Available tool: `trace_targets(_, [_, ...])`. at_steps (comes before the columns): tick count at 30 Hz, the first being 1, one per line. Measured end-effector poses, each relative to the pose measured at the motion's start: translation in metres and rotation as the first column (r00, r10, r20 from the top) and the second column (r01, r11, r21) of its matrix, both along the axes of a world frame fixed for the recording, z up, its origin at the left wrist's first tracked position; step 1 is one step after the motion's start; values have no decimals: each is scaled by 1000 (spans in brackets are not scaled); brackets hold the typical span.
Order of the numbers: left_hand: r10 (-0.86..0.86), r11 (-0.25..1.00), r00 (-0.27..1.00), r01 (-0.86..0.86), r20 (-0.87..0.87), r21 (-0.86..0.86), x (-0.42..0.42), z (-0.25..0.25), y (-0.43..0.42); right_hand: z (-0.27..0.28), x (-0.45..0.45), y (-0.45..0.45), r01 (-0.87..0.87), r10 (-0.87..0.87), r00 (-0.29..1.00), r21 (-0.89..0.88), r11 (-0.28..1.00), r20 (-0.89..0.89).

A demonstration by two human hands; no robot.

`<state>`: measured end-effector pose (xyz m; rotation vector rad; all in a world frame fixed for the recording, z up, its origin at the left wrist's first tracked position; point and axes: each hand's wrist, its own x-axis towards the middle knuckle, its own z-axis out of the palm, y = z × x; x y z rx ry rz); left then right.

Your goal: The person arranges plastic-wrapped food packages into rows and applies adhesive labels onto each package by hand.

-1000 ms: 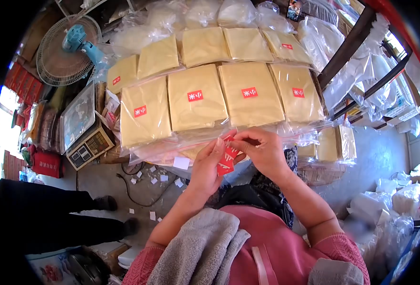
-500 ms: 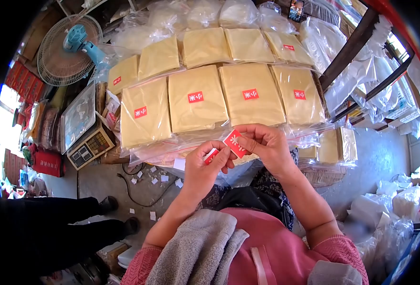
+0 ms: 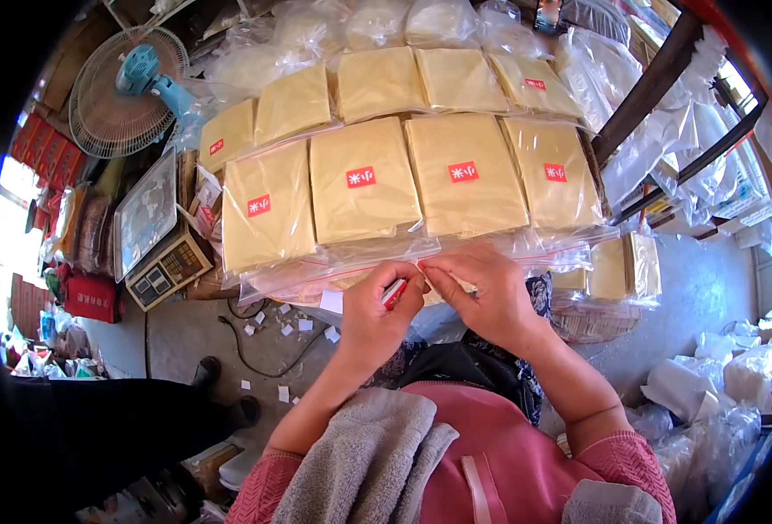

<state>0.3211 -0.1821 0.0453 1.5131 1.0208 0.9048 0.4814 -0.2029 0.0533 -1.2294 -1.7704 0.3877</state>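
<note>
My left hand [image 3: 377, 306] is closed around red stickers [image 3: 394, 293] with white edges, seen partly between its fingers. My right hand [image 3: 484, 286] pinches close beside it, and a sliver of a red sticker [image 3: 421, 265] shows where the fingertips of both hands meet. Most of that sticker is hidden. Just beyond the hands lie clear plastic bags of folded yellowish sheets. The front row has a left bag [image 3: 268, 210], two middle bags [image 3: 364, 179] and a right bag [image 3: 550, 179], each with a red label bearing white characters.
A second row of similar bags [image 3: 382, 83] lies behind. A fan [image 3: 128, 92] and a weighing scale [image 3: 168, 266] stand to the left. White paper bits [image 3: 305, 325] and a cable [image 3: 251, 362] are on the floor. Another person's dark-clothed legs [image 3: 115, 410] extend at lower left.
The sticker in my right hand has turned, so its red face is now mostly hidden. My right hand has shifted slightly lower, its fingertips against my left hand's.
</note>
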Motion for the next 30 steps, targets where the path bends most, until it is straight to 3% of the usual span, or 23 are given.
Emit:
trace_targets(3, [10,994,997,-2,-78,112,4,3,-2,-1,-1,-2,16,-16,1000,9,1000,-20])
trace_targets(6, [6,995,998,1,-63,104,6,6,-3,-3,5,-3,-10,-20,988,-191,981,-151])
trace_targets(9, [9,989,997,2,-74,147,6,5,-3,7,6,-3,-63,4,977,-267,962,-214])
trace_targets(12, [33,985,998,-23,-59,171,7,1,0,2,5,0,-144,-77,883,-425,893,-462])
trace_targets(15, [81,989,997,-81,9,126,2,0,0,-11,15,14,-219,-172,736,-471,855,-655])
trace_targets(18, [219,975,969,-220,113,4,-26,1,1,-7,37,55,-162,-316,665,-545,823,-676])
trace_targets(20, [243,970,965,-240,96,-48,-62,-5,0,-10,61,100,-35,-265,752,-438,898,-604])
trace_targets(22, [220,954,939,-263,-263,-142,-103,-10,-3,-21,94,157,71,-242,855,-359,931,-459])
trace_targets(24, [21,956,802,-191,-597,-221,-143,-23,-8,-9,113,207,352,-372,925,-192,916,-81])
trace_targets(26, [-96,980,699,-58,-709,-191,-183,-53,-22,2,125,247,421,-429,894,85,903,133])
trace_targets(29, [-243,962,396,213,-886,-169,-201,-73,-24,-19,149,303,374,-525,715,381,846,462])
trace_targets(30, [-233,966,445,210,-865,-152,-198,-75,-19,-34,154,317,334,-552,618,449,829,560])
